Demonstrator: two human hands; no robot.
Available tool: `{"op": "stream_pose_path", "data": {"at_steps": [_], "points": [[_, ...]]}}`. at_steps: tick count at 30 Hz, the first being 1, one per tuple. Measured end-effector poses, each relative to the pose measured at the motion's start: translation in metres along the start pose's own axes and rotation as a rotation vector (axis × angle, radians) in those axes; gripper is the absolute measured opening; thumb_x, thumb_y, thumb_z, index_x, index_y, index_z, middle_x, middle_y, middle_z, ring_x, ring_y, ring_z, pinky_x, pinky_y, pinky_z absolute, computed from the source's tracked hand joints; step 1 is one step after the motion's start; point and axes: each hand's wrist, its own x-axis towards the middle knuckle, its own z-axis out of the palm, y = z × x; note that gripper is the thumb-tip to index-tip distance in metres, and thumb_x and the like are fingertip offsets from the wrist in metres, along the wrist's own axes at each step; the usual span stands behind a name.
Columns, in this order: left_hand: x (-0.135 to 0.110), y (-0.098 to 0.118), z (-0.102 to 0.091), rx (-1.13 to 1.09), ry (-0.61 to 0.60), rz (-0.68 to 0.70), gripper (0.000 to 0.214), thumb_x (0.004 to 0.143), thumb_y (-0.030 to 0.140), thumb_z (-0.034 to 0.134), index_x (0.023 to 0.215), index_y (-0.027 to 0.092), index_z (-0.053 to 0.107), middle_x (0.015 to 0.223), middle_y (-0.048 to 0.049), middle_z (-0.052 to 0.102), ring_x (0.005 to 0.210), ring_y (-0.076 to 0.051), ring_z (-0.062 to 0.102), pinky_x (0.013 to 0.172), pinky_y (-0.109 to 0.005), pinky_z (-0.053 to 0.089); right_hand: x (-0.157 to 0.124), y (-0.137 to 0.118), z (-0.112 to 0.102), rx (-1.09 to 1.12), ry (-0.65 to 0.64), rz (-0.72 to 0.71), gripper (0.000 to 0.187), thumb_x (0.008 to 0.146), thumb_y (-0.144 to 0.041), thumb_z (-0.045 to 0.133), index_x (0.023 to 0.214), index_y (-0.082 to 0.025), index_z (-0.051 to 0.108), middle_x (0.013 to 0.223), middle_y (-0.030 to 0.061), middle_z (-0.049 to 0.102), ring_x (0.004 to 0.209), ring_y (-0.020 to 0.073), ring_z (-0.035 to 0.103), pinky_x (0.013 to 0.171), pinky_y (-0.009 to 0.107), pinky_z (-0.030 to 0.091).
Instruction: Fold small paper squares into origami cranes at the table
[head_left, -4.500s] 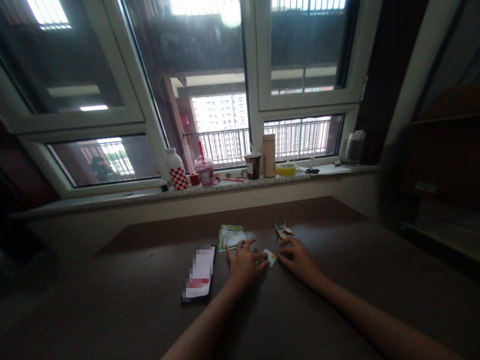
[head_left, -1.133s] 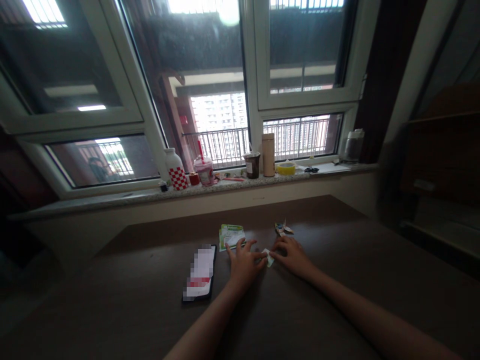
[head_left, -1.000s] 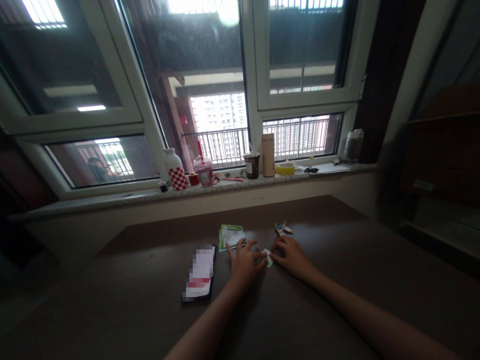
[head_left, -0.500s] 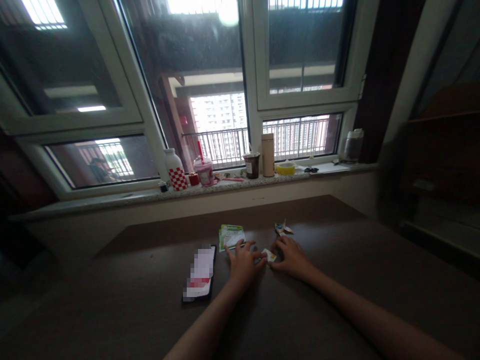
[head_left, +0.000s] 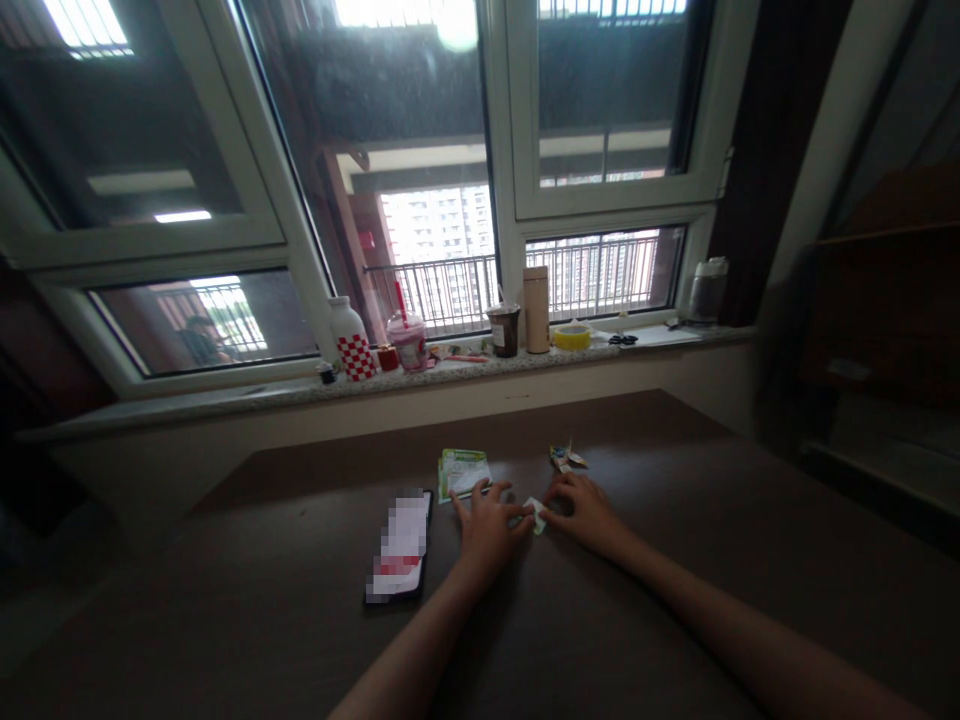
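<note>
Between my hands, low on the table, is a small piece of folded paper (head_left: 536, 517), whitish with pale green. My left hand (head_left: 489, 525) rests on the tabletop, its thumb and a finger closed at the paper's left side while other fingers spread toward the green-and-white cards (head_left: 465, 474). On the opposite side, my right hand (head_left: 583, 512) is curved, with thumb and forefinger pinching at the paper's right edge. Just beyond the right hand sits a colourful folded paper piece (head_left: 568, 458) with points sticking up. The fingertips partly hide the small paper.
A phone (head_left: 400, 548) lies left of my left hand on the brown table (head_left: 300, 640). Along the windowsill behind stand a checked bottle (head_left: 351, 340), a pink drink cup (head_left: 409, 343), a dark drink cup (head_left: 504, 330), a beige flask (head_left: 536, 310) and yellow tape (head_left: 572, 338).
The small paper's coloured patch no longer shows; a whitish-green face is visible instead. My right thumb has moved slightly up along the paper. My left hand has barely moved.
</note>
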Motion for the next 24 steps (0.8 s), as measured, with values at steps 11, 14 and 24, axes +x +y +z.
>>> {"op": "stream_pose_path", "data": {"at_steps": [11, 14, 24], "points": [[0.001, 0.0, 0.0, 0.002, -0.002, 0.003, 0.018, 0.084, 0.05, 0.063, 0.098, 0.047, 0.074, 0.137, 0.0049, 0.057, 0.136, -0.035, 0.033, 0.107, -0.077, 0.0, -0.001, -0.014, -0.003, -0.153, 0.017, -0.015, 0.018, 0.078, -0.035, 0.068, 0.089, -0.021, 0.068, 0.103, 0.0075, 0.064, 0.103, 0.0241, 0.058, 0.09, 0.033, 0.044], [0.001, 0.0, -0.001, 0.002, -0.016, 0.005, 0.019, 0.084, 0.049, 0.063, 0.099, 0.046, 0.074, 0.138, 0.0051, 0.056, 0.137, -0.035, 0.032, 0.108, -0.076, 0.0, 0.001, -0.016, -0.005, -0.166, 0.006, 0.008, 0.015, 0.08, -0.035, 0.066, 0.087, -0.022, 0.069, 0.104, 0.0078, 0.065, 0.104, 0.0244, 0.058, 0.089, 0.033, 0.043], [0.0, 0.001, -0.001, 0.0, -0.022, 0.006, 0.018, 0.083, 0.047, 0.065, 0.099, 0.046, 0.073, 0.139, 0.0053, 0.055, 0.137, -0.034, 0.032, 0.108, -0.076, 0.0, 0.012, -0.011, 0.0, -0.188, 0.019, 0.044, 0.008, 0.083, -0.026, 0.063, 0.084, -0.021, 0.069, 0.105, 0.0084, 0.066, 0.103, 0.0243, 0.059, 0.087, 0.034, 0.043]]}}
